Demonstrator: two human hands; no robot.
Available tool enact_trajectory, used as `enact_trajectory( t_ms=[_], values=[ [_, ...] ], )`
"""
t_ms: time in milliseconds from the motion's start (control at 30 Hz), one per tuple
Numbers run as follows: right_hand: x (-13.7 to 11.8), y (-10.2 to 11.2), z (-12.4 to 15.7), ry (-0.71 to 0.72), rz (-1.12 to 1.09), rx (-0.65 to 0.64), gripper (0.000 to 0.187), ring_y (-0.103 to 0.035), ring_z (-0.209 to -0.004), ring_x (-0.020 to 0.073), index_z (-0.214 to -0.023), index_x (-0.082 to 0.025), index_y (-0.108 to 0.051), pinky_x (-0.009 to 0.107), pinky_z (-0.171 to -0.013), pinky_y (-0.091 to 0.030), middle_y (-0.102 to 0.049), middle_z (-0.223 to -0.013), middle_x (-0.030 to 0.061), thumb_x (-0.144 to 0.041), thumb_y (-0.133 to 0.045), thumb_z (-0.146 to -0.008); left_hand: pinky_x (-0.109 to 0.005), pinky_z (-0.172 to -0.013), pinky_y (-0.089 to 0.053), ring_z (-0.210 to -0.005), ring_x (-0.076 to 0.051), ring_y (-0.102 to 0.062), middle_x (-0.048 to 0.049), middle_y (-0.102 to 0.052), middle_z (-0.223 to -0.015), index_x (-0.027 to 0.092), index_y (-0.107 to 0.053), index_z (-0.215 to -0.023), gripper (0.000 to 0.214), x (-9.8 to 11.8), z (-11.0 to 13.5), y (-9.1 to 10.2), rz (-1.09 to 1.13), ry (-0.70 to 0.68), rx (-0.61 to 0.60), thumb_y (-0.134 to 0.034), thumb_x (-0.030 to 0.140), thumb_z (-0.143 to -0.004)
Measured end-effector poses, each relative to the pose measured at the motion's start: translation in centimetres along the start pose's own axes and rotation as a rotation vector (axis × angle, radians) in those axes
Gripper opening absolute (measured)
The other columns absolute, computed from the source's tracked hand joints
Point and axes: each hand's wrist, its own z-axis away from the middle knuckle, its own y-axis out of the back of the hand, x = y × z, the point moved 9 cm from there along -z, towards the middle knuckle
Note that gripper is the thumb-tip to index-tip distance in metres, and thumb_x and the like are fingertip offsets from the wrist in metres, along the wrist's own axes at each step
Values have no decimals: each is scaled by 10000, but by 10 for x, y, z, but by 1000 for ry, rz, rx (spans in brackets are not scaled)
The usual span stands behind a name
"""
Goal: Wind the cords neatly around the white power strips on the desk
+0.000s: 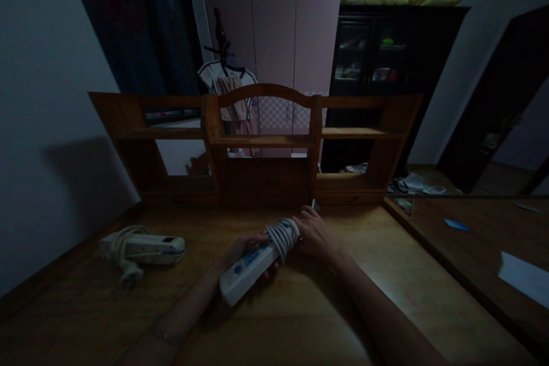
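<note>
A white power strip [246,275] with blue sockets is held at a slant above the wooden desk, its near end low and to the left. Its grey cord [283,240] is wound in several turns around the far end. My left hand [249,243] grips the strip from the left side, fingers closed around it. At the far end, my right hand [316,233] is closed by the wound cord; a small pale tip sticks out above its fingers, probably the cord's end or plug. A second white power strip [156,248] lies on the left, its own cord wrapped around it.
A wooden shelf unit [268,140] stands along the desk's [343,320] back edge. To the right, a darker surface holds a white paper sheet [525,277] and a blue card [456,225]. A wall rises on the left.
</note>
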Motion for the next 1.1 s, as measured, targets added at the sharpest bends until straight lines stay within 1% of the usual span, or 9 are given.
enact_trajectory(
  t_ms=[267, 367, 500, 567, 667, 767, 867, 967, 1100],
  values=[
    [9, -4, 2, 15, 167, -146, 75, -504, -875, 230, -823, -163, -637, 350, -858, -304, -648, -769, 81, -214, -597, -784, -308, -558, -525, -639, -234, -665, -170, -682, -854, 89, -529, -1138, 589, -13, -1, 13, -34, 107, 56, -536, 565, -791],
    [14, -7, 3, -10, 202, -166, 84, -532, -835, 215, -819, -160, -661, 333, -841, -306, -657, -768, 81, -190, -604, -764, -309, -563, -527, -677, -239, -667, -155, -685, -859, 99, -512, -1163, 574, -8, 1, 6, -37, 63, 60, -553, 536, -793],
    [20, -11, 4, -31, 219, -176, 88, -547, -682, 187, -782, -150, -683, 333, -846, -310, -653, -680, 79, -190, -609, -757, -294, -505, -517, -611, -233, -663, -145, -689, -801, 99, -529, -1125, 544, -3, 3, 4, -26, 46, 122, -561, 524, -787],
    [20, -10, 5, -41, 224, -169, 122, -554, -664, 189, -760, -149, -681, 347, -858, -309, -647, -655, 80, -254, -621, -776, -290, -502, -516, -598, -233, -666, -159, -691, -807, 94, -548, -1080, 509, 0, 3, 8, 5, 27, 165, -550, 519, -799],
    [16, -7, 5, -39, 215, -139, 202, -581, -759, 209, -747, -165, -673, 351, -862, -315, -657, -709, 83, -351, -628, -809, -291, -518, -526, -593, -225, -670, -154, -697, -829, 110, -563, -1037, 473, 7, 2, 20, 51, -46, 220, -541, 523, -806],
    [13, -8, 4, -61, 214, -126, 172, -596, -821, 215, -729, -182, -656, 333, -826, -334, -659, -737, 71, -314, -629, -835, -291, -526, -537, -591, -213, -670, -147, -698, -839, 109, -570, -1029, 455, 12, 0, 30, 72, -106, 257, -539, 507, -810],
    [20, -9, 4, -149, 233, -101, 138, -619, -763, 199, -809, -183, -634, 292, -704, -352, -670, -789, 66, -272, -575, -896, -305, -560, -551, -603, -208, -672, -154, -691, -858, 96, -572, -1026, 438, 14, -1, 33, 104, -139, 266, -533, 481, -822],
    [33, -3, 6, -298, 266, -39, 170, -628, -659, 180, -932, -170, -582, 263, -563, -300, -681, -829, 74, -267, -450, -977, -305, -557, -553, -575, -192, -662, -136, -687, -845, 107, -570, -1006, 423, 13, -2, 32, 152, -135, 261, -530, 490, -829],
    [47, 11, 11, -469, 302, 48, 261, -629, -605, 189, -994, -147, -508, 253, -506, -239, -678, -776, 84, -300, -299, -1030, -249, -473, -525, -557, -184, -664, -121, -695, -810, 92, -577, -993, 388, 18, 1, 41, 148, -161, 356, -550, 448, -839]
  ],
)
